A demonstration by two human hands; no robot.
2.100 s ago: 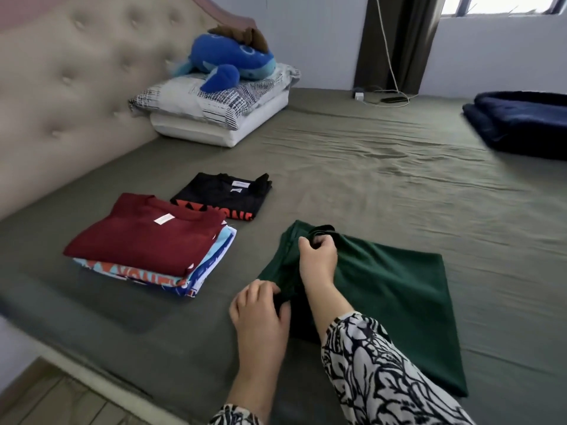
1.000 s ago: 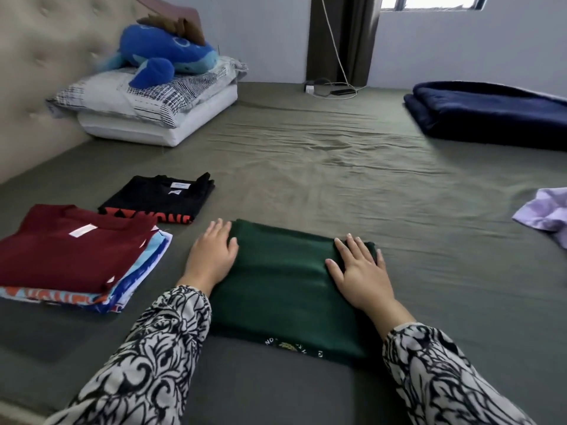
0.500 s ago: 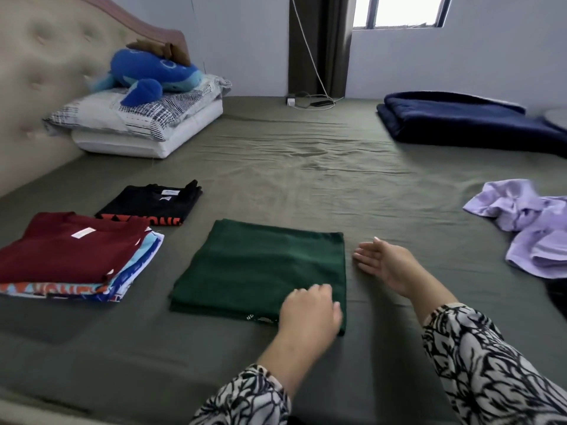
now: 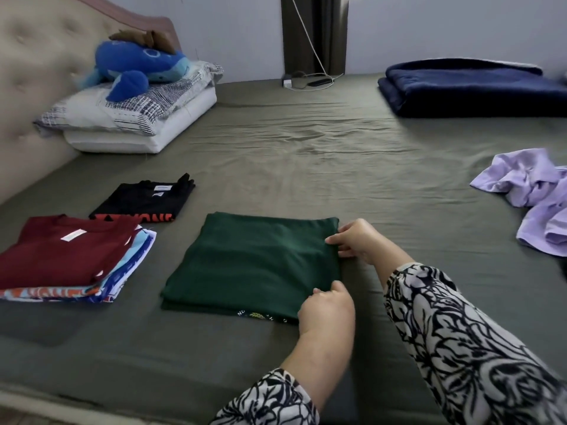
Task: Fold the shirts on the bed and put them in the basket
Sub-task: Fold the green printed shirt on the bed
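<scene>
While the green shirt (image 4: 257, 262) lies folded flat on the bed (image 4: 306, 154), take it as the landmark. Far left of it: a stack w/ a maroon shirt (image 4: 64, 250) on top, patterned ones under; just behind that stack, a black shirt (image 4: 144, 202), folded. Green shirt's long axis runs roughly near-to-far, slightly slanted. At its right edge, both hands. Left hand (image 4: 326, 308) is at the near right corner, fingers curled on the cloth, seems to be pinching the edge, though fingertips are hidden by the hand itself. Right hand (image 4: 356, 240) is at the far right corner, fingers bent & pinching the edge there. So the shirt lies left of both hands; next fold prob. goes right-to-left across it, or it gets lifted whole. Far right of the green shirt: a lilac shirt (image 4: 534, 200), crumpled, unfolded, cut off by frame edge. Basket not in view; can't tell which way it is. Print on the near hem is too small to read
</scene>
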